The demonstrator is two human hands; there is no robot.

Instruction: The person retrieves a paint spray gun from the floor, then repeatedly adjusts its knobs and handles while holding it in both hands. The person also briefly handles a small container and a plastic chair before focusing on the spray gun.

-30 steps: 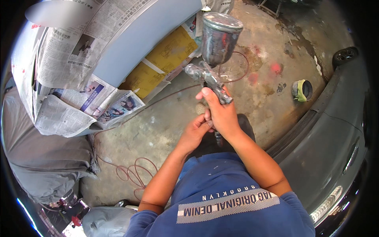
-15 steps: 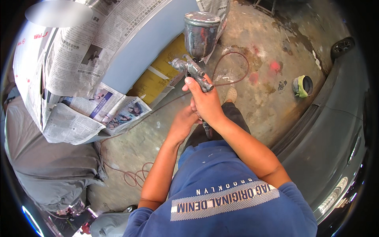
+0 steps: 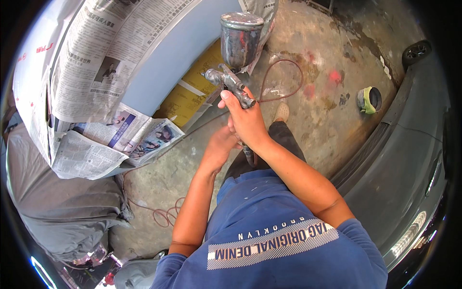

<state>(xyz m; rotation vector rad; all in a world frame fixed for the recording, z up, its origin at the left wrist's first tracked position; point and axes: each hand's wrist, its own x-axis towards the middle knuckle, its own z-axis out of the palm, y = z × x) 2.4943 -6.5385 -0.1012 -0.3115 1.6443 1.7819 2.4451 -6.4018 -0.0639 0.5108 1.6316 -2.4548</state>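
A paint-smeared spray gun (image 3: 233, 83) is gripped upright in my right hand (image 3: 249, 124), the thumb lying along its back. On top of it sits a lidded metal paint cup (image 3: 241, 44), streaked with grey and some red. The nozzle points left, toward a pale blue panel (image 3: 153, 72) framed by newspaper. My left hand (image 3: 220, 148) is close against the gun's lower handle, below my right hand. Its fingers are blurred and partly hidden, so their hold is unclear. The handle's lower end (image 3: 249, 156) shows beneath both hands.
Newspaper (image 3: 86, 72) covers the body on the left, with a yellow sheet (image 3: 190, 94) beside the panel. A reddish hose (image 3: 302, 79) loops on the stained floor. A dark car (image 3: 404, 154) stands right, near a tape-wrapped container (image 3: 370, 100). A grey cover (image 3: 62, 192) drapes something lower left.
The spray gun and my right hand have shifted slightly left and up in the picture. My left hand stays by the lower handle, still blurred.
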